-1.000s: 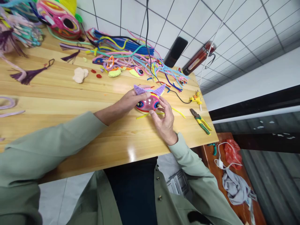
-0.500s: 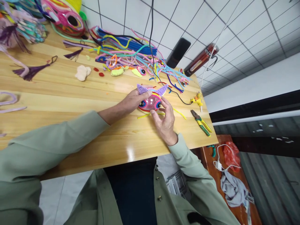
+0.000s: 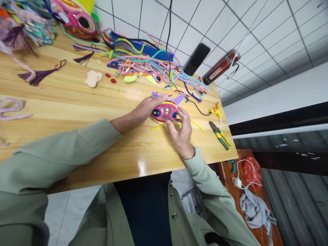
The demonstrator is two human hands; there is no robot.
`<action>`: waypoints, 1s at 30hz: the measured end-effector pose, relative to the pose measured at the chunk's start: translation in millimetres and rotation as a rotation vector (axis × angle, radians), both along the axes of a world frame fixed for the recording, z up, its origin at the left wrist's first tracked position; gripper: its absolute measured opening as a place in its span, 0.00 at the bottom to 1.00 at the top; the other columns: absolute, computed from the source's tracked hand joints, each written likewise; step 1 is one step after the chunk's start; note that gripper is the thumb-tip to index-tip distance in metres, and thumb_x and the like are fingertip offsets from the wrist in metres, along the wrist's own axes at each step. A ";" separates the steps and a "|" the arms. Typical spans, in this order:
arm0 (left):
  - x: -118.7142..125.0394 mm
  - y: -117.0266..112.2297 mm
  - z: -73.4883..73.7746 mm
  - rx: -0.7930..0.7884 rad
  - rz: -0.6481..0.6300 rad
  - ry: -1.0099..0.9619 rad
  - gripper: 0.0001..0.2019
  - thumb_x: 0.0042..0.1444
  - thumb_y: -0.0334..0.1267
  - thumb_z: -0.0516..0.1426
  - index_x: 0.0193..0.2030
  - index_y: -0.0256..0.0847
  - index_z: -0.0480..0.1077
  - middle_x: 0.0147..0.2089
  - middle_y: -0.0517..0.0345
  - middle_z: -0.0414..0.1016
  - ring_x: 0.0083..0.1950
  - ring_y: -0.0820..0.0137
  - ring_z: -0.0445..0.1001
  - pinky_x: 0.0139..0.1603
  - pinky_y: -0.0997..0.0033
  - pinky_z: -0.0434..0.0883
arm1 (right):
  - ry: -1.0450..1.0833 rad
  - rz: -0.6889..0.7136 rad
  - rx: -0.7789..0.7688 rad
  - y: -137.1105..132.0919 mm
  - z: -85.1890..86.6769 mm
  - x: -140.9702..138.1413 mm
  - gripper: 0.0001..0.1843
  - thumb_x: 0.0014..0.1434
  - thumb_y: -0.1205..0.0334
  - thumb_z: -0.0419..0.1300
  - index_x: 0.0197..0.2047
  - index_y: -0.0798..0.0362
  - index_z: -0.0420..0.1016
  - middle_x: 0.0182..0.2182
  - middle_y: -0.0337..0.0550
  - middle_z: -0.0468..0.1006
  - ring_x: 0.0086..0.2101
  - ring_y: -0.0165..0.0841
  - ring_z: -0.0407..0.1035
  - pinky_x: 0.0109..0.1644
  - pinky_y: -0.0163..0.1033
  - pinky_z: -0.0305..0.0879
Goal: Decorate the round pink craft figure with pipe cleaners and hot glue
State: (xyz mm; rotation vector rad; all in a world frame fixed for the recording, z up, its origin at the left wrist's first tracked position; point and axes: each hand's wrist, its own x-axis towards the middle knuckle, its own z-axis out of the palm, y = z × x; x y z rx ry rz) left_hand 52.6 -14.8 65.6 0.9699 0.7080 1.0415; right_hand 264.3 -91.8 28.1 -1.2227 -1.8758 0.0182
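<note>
Your left hand (image 3: 147, 107) had slid further over one purple ear of the pink dome face (image 3: 164, 112), gripping its top; it sat on the desk (image 3: 77, 99), fingers of your right hand (image 3: 182, 131) pinching its lower edge, pliers (image 3: 220, 135) nearby.

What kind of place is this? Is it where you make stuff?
Probably a craft workshop. A heap of colourful fuzzy pipe cleaners lies on the wooden table, with a yellow glue gun and green-and-yellow-handled pliers nearby. The left hand and right hand hold a round pink pipe-cleaner face.
</note>
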 end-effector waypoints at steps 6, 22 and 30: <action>2.5 3.4 3.2 -0.011 -0.001 -0.072 0.35 0.61 0.72 0.73 0.59 0.44 0.81 0.62 0.46 0.89 0.78 0.38 0.83 0.80 0.40 0.80 | 0.039 -0.040 -0.035 0.6 -0.6 4.2 0.29 0.83 0.43 0.67 0.77 0.48 0.74 0.74 0.65 0.82 0.68 0.50 0.84 0.59 0.56 0.94; -0.6 8.9 -15.3 0.129 -0.071 -0.038 0.24 0.55 0.45 0.69 0.59 0.42 0.85 0.70 0.48 0.90 0.74 0.47 0.85 0.80 0.47 0.79 | 0.253 -0.002 -0.109 5.3 -7.3 8.4 0.27 0.80 0.41 0.70 0.72 0.46 0.78 0.73 0.60 0.84 0.66 0.46 0.85 0.59 0.52 0.93; 1.4 9.7 -17.3 0.152 -0.053 -0.028 0.25 0.56 0.48 0.68 0.59 0.40 0.82 0.63 0.51 0.91 0.69 0.49 0.86 0.75 0.50 0.81 | 0.292 -0.014 -0.194 3.7 -4.2 6.1 0.30 0.78 0.36 0.73 0.71 0.44 0.78 0.74 0.58 0.83 0.66 0.48 0.84 0.61 0.55 0.92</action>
